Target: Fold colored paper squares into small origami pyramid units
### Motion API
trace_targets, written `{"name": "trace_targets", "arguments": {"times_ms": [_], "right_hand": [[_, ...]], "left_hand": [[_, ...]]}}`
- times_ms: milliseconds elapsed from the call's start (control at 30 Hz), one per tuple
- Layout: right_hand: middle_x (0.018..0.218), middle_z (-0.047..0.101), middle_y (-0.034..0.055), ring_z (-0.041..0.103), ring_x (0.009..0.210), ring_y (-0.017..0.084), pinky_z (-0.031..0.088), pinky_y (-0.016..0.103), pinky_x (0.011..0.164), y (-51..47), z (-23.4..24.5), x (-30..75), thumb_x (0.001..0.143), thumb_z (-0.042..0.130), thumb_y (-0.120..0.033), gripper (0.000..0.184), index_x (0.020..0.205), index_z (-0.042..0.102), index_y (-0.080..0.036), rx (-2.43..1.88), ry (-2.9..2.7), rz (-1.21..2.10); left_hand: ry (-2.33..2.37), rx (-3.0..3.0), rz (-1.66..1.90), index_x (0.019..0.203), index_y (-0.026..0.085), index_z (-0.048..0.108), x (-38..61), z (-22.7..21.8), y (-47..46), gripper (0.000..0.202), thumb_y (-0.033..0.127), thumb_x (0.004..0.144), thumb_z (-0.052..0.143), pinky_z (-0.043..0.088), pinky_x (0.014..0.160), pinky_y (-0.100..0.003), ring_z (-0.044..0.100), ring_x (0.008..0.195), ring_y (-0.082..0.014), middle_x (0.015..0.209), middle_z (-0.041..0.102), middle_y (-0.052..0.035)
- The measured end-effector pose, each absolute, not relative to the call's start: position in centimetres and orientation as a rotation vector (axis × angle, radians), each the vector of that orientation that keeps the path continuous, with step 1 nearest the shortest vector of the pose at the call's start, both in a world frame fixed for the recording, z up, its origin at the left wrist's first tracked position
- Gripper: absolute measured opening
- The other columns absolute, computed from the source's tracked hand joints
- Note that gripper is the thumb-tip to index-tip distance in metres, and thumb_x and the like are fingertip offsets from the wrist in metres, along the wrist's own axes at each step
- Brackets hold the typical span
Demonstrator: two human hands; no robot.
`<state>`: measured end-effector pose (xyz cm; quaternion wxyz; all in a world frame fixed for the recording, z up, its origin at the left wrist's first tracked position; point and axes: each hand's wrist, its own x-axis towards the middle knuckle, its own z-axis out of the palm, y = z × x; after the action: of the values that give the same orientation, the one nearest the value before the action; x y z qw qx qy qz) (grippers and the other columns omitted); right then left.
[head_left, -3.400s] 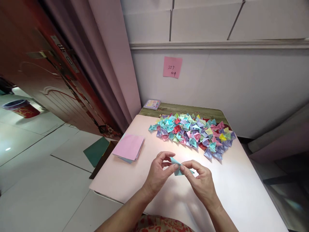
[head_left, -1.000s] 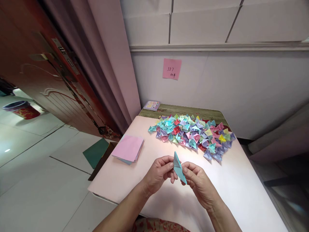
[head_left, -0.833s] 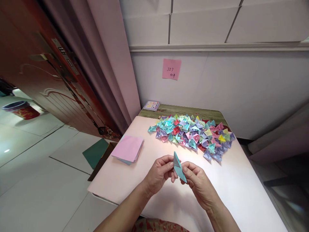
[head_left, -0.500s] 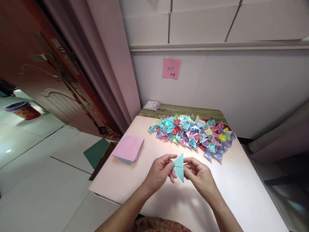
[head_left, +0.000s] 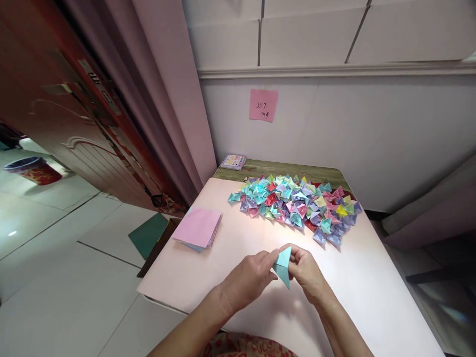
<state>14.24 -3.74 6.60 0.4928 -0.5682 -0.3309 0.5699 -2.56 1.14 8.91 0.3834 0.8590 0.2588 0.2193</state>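
Observation:
A folded light-blue paper triangle (head_left: 283, 266) is held between both hands above the near part of the table. My left hand (head_left: 256, 272) pinches its left corner with closed fingers. At its right edge, my right hand (head_left: 307, 272) grips it, some of those fingers tucked behind the paper. The triangle is bent along its middle crease, its lower half looking darker. Beyond the hands lies a heap of small folded paper pieces (head_left: 293, 201) in many colours. Left of the hands is a stack of square paper sheets (head_left: 198, 227), pink on top.
The pale table cover (head_left: 238, 233) spreads under everything. A small pack of printed cards (head_left: 233, 161) lies at the back left corner. A pink note (head_left: 263, 105) is stuck on the wall. An open box (head_left: 158, 243) stands on the floor by the table's left side.
Both hands have moved slightly right and down with the paper triangle. The triangle was nearly flat and now bends at its crease. My left fingers have turned over and closed more on its left corner.

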Motion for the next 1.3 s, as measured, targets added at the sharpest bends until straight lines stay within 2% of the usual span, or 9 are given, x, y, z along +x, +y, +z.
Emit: {"name": "trace_targets", "arguments": {"times_ms": [167, 267, 400, 533, 633, 700, 800, 1000, 1300], "right_hand": [[0.055, 0.053, -0.0062, 0.041, 0.048, 0.007, 0.029, 0.018, 0.044, -3.8, 6.7, 14.2, 0.063, 0.071, -0.023, 0.016, 0.072, 0.058, -0.017, -1.389, -0.818, 1.404], [0.055, 0.052, -0.0060, 0.042, 0.048, 0.008, 0.030, 0.019, 0.045, -3.7, 7.3, 14.5, 0.069, 0.071, -0.028, 0.017, 0.074, 0.060, -0.017, -1.367, -0.846, 1.379], [0.065, 0.059, -0.0018, 0.049, 0.054, 0.010, 0.038, 0.021, 0.051, -3.7, 7.9, 15.0, 0.078, 0.069, -0.042, 0.032, 0.095, 0.064, -0.016, -1.284, -0.838, 1.412], [0.082, 0.066, 0.0045, 0.059, 0.065, 0.015, 0.050, 0.027, 0.062, -4.1, 7.8, 14.9, 0.085, 0.063, -0.048, 0.048, 0.122, 0.055, -0.019, -1.272, -0.885, 1.224], [0.094, 0.066, 0.0074, 0.063, 0.071, 0.018, 0.054, 0.032, 0.068, -4.7, 8.1, 14.7, 0.087, 0.058, -0.054, 0.047, 0.122, 0.057, -0.021, -1.232, -1.134, 1.057], [0.092, 0.066, 0.0060, 0.063, 0.071, 0.018, 0.054, 0.032, 0.068, -5.1, 8.6, 14.8, 0.082, 0.064, -0.057, 0.051, 0.119, 0.061, -0.023, -1.207, -1.377, 1.017], [0.082, 0.067, 0.0020, 0.060, 0.067, 0.017, 0.051, 0.028, 0.064, -5.2, 9.7, 15.2, 0.074, 0.076, -0.049, 0.046, 0.111, 0.065, -0.024, -1.285, -1.655, 0.920], [0.077, 0.069, 0.0011, 0.056, 0.061, 0.013, 0.046, 0.024, 0.059, -4.5, 10.7, 15.9, 0.084, 0.068, -0.032, 0.017, 0.099, 0.070, -0.023, -1.322, -1.877, 0.808], [0.088, 0.075, 0.0022, 0.066, 0.071, 0.015, 0.049, 0.022, 0.058, -4.0, 10.0, 15.8, 0.087, 0.061, -0.016, 0.027, 0.110, 0.071, -0.028, -1.205, -1.856, 0.836]], "left_hand": [[0.681, 2.223, 0.591, 0.130, 0.026, 0.059, -2.6, 8.2, 1.2, 0.040, 0.025, 0.090, 0.055, 0.045, 0.064, -0.026, 0.063, 0.073, -0.0215, 0.082, 0.068, -0.0071], [0.707, 2.179, 0.614, 0.123, 0.026, 0.063, -2.7, 8.0, 1.3, 0.033, 0.025, 0.090, 0.057, 0.046, 0.067, -0.025, 0.065, 0.075, -0.0203, 0.086, 0.070, -0.0062], [0.774, 2.003, 0.685, 0.116, 0.024, 0.065, -2.7, 7.5, 1.7, 0.028, 0.029, 0.089, 0.061, 0.049, 0.070, -0.025, 0.065, 0.074, -0.0171, 0.090, 0.072, -0.0048], [0.827, 1.657, 0.772, 0.114, 0.018, 0.064, -2.6, 7.0, 1.7, 0.031, 0.030, 0.085, 0.064, 0.053, 0.061, -0.026, 0.064, 0.060, -0.0146, 0.075, 0.069, -0.0026], [0.775, 1.431, 0.809, 0.113, 0.015, 0.063, -2.6, 7.0, 1.6, 0.033, 0.031, 0.084, 0.065, 0.057, 0.058, -0.028, 0.066, 0.060, -0.0160, 0.075, 0.070, -0.0038], [0.735, 1.404, 0.806, 0.112, 0.015, 0.063, -2.6, 7.2, 1.5, 0.034, 0.031, 0.083, 0.066, 0.058, 0.058, -0.028, 0.067, 0.060, -0.0160, 0.076, 0.070, -0.0040], [0.694, 1.513, 0.757, 0.112, 0.016, 0.065, -2.7, 7.6, 1.5, 0.031, 0.027, 0.082, 0.067, 0.056, 0.059, -0.025, 0.065, 0.060, -0.0137, 0.074, 0.070, -0.0024], [0.669, 1.651, 0.710, 0.109, 0.017, 0.067, -2.8, 7.8, 1.6, 0.026, 0.023, 0.084, 0.064, 0.054, 0.061, -0.023, 0.062, 0.061, -0.0122, 0.077, 0.069, -0.0027], [0.672, 1.393, 0.686, 0.105, 0.014, 0.066, -2.9, 8.0, 1.6, 0.026, 0.025, 0.082, 0.067, 0.054, 0.057, -0.024, 0.062, 0.055, -0.0121, 0.070, 0.067, -0.0022]]}}
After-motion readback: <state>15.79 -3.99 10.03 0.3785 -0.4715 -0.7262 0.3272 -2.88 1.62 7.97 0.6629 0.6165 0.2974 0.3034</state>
